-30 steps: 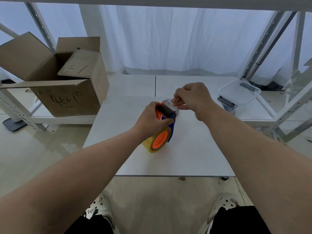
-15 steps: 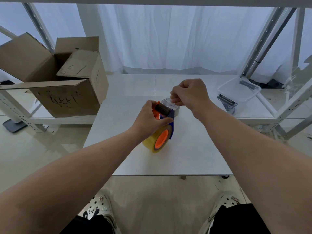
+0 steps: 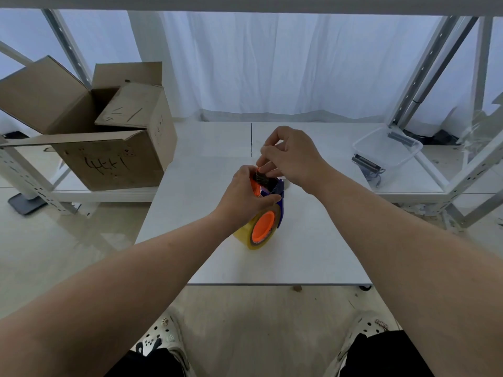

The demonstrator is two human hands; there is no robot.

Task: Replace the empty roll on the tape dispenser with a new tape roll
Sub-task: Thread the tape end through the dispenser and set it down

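Head view: tape dispenser [image 3: 281, 198] stands on our table [image 3: 313, 254], yellow tape roll [image 3: 245, 235] mounted. Our left hand [image 3: 245, 195] grips its top, fingers curled round it. Our right hand [image 3: 291, 156] pinches at the black cutter [image 3: 262, 178]; what it pinches, we cannot tell.

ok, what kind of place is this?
Probably a packing or storage workroom, not a home: bare metal shelving frames around a white table, an open cardboard box at left, and a tape dispenser gripped in the left hand.
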